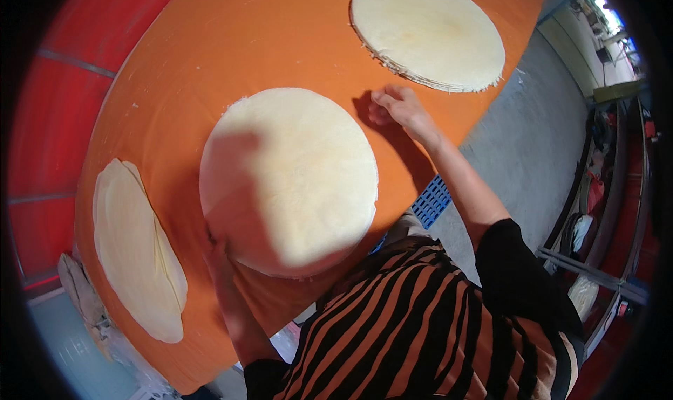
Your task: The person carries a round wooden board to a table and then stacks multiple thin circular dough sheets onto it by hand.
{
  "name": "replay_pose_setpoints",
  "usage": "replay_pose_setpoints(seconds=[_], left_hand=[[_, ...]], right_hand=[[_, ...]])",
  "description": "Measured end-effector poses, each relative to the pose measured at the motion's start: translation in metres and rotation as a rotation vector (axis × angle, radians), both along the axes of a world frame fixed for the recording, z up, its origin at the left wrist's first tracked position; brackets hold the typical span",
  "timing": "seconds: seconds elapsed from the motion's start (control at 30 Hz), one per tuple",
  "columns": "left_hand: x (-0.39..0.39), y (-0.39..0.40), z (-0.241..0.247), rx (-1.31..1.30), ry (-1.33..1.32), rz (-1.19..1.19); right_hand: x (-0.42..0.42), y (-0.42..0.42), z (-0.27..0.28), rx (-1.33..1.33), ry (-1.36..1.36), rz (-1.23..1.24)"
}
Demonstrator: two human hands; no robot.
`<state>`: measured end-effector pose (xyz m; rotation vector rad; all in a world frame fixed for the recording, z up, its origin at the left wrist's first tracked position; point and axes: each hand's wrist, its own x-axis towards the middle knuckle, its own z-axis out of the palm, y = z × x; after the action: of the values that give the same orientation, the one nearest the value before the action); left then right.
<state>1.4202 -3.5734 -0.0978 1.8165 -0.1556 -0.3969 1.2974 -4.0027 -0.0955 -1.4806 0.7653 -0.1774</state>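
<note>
A large round sheet of pale dough [294, 179], perhaps a stack, lies flat before me on an orange-covered table [252, 42]. At its lower left edge is my left hand [215, 245], in shadow; whether it grips the edge cannot be told. My right hand [397, 108] is over the orange cover to the right of the round, fingers curled, with nothing plainly seen in it. Just above that hand sits a stack of thin round sheets [428, 35] with ragged edges. On the left lies a folded, long oval sheet [139, 250].
Red panels [68, 121] stand along the table's far left side. A blue perforated plastic piece [432, 201] shows under the right edge, above grey floor [526, 121]. Racks with assorted items [594, 190] line the right. Clear plastic wrapping [129, 352] lies at the lower left.
</note>
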Motion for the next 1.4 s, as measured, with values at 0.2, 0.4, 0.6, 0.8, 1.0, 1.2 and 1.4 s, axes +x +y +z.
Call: replay_pose_setpoints(seconds=[0.2,0.4,0.6,0.8,1.0,1.2,1.4], left_hand=[[0.006,0.01,-0.017,-0.06,-0.021,-0.053],[0.004,0.006,-0.015,-0.1,-0.053,-0.059],[0.036,0.028,-0.03,-0.406,0.3,-0.04],[0.044,0.04,-0.047,-0.303,0.316,0.001],[0.003,0.025,-0.004,-0.431,0.409,0.015],[-0.024,0.084,-0.04,-0.36,0.539,0.203],[-0.019,0.091,-0.048,-0.431,0.492,0.029]], right_hand=[[-0.04,0.031,-0.013,0.124,-0.021,-0.069],[-0.009,0.016,0.007,0.274,0.22,0.157],[-0.001,0.04,0.008,0.215,0.106,0.207],[-0.026,0.085,-0.009,0.049,-0.088,-0.015],[0.023,0.07,-0.015,-0.188,-0.209,0.17],[0.006,0.055,0.017,-0.159,0.045,0.176],[-0.067,0.097,-0.001,0.32,0.015,-0.049]])
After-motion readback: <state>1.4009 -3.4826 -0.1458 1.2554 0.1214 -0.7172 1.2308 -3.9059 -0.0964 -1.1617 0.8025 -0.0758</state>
